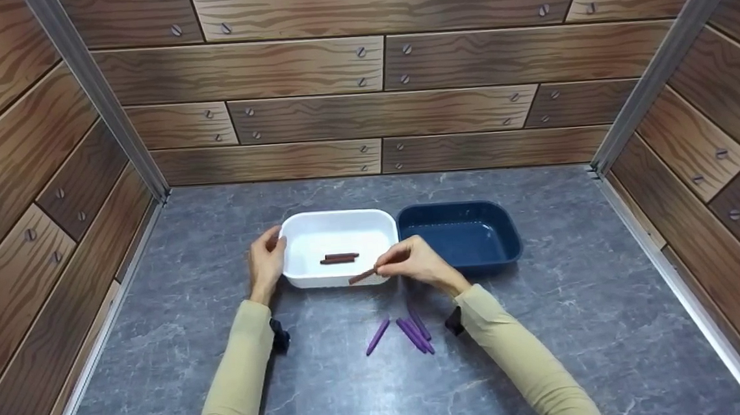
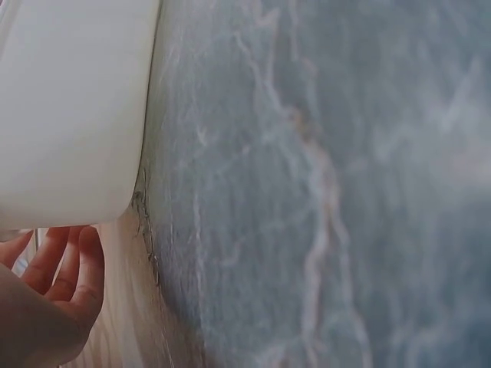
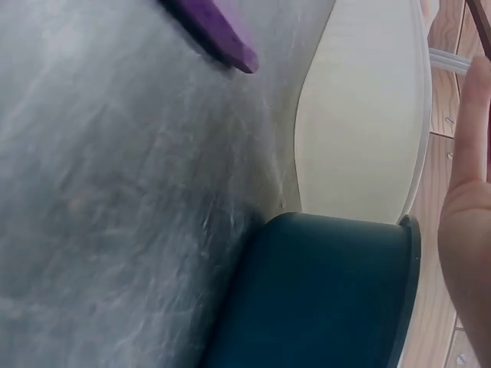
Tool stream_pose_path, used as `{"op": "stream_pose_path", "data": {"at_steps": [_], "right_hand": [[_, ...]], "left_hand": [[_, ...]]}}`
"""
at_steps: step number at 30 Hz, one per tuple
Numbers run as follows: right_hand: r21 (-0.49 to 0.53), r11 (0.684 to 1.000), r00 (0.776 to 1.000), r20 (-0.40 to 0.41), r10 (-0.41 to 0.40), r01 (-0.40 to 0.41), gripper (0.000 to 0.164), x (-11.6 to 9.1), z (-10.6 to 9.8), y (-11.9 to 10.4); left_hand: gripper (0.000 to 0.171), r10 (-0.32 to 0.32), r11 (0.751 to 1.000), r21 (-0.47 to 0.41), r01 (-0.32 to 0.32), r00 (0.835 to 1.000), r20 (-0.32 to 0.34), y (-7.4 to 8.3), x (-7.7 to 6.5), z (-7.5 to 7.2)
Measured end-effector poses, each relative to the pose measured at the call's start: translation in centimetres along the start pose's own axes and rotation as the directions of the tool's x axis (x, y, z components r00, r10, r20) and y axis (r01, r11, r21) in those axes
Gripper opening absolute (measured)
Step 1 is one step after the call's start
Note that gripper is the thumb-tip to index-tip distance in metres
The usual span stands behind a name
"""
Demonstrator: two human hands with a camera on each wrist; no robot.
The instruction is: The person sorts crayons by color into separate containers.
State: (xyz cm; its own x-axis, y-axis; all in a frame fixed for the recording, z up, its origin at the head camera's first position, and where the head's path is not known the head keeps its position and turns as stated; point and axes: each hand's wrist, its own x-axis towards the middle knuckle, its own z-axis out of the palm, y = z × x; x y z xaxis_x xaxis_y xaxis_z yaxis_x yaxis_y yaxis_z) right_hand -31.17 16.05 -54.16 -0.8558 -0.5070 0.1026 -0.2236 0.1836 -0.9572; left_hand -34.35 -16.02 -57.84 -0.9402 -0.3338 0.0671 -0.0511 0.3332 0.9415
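Note:
My left hand (image 1: 265, 260) holds the left end of a white rectangular dish (image 1: 307, 243), thumb at the rim and fingers against the outer wall. Two brown crayons (image 1: 340, 260) lie side by side inside this dish. Between thumb and fingertips, my right hand (image 1: 420, 261) pinches another brown crayon (image 1: 362, 276), which slants over the dish's front right rim. In the right wrist view that hand (image 3: 468, 207) shows only at the right edge, with part of the crayon (image 3: 480, 27) above it.
A dark blue dish (image 1: 457, 240) stands against the white one's right side. Nearer on the grey marbled table (image 1: 330, 379) lie a single purple crayon (image 1: 378, 336) and a small cluster of purple crayons (image 1: 411, 335). Wood-patterned panels (image 1: 364, 117) enclose the back and sides.

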Motion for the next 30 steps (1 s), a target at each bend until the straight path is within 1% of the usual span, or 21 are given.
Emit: {"op": "stream_pose_path", "data": {"at_steps": [3,5,10,12,15,19,21,23,27,30], "right_hand": [[0.023,0.999,0.999,-0.047,-0.026,0.028,0.017,0.8,0.0,-0.1],[0.015,0.999,0.997,-0.074,-0.037,0.038,0.016,1.2,0.0,-0.2],[0.033,0.999,0.993,-0.113,-0.024,0.028,0.018,2.2,0.2,-0.3],[0.054,0.998,0.992,-0.122,-0.015,0.022,0.02,2.5,0.3,-0.2],[0.077,0.997,0.987,-0.159,-0.005,0.018,0.022,3.0,0.5,-0.2],[0.095,0.995,0.962,-0.272,0.027,0.0,0.022,3.7,1.1,-0.2],[0.101,0.995,0.95,-0.308,0.045,-0.015,0.022,4.2,1.4,-0.2],[0.111,0.993,0.943,-0.326,0.061,-0.026,0.02,4.5,1.7,-0.2],[0.123,0.992,0.936,-0.344,0.068,-0.027,0.019,5.1,2.2,0.2],[0.132,0.991,0.922,-0.378,0.084,-0.036,0.017,5.6,2.3,0.2]], "left_hand": [[0.035,-0.001,1.0,-0.011,0.001,1.0,0.001,0.1,0.1,0.0],[0.035,0.0,1.0,-0.013,0.0,1.0,0.003,0.2,0.1,0.0],[0.035,0.01,1.0,0.011,-0.01,1.0,-0.001,0.2,0.1,0.1],[0.035,0.004,1.0,0.015,-0.004,1.0,-0.003,0.2,0.0,0.1],[0.034,-0.001,1.0,0.007,0.001,1.0,-0.007,0.1,0.0,0.2],[0.034,0.01,1.0,0.008,-0.01,1.0,-0.024,0.0,-0.1,0.2],[0.034,0.013,1.0,0.019,-0.012,0.999,-0.041,-0.1,-0.2,0.2],[0.033,0.011,0.999,0.03,-0.009,0.999,-0.053,-0.1,-0.2,0.3],[0.032,0.014,0.999,0.035,-0.011,0.997,-0.073,-0.1,-0.3,0.4],[0.031,0.031,0.999,0.034,-0.029,0.996,-0.084,0.1,-0.2,0.5]]}}
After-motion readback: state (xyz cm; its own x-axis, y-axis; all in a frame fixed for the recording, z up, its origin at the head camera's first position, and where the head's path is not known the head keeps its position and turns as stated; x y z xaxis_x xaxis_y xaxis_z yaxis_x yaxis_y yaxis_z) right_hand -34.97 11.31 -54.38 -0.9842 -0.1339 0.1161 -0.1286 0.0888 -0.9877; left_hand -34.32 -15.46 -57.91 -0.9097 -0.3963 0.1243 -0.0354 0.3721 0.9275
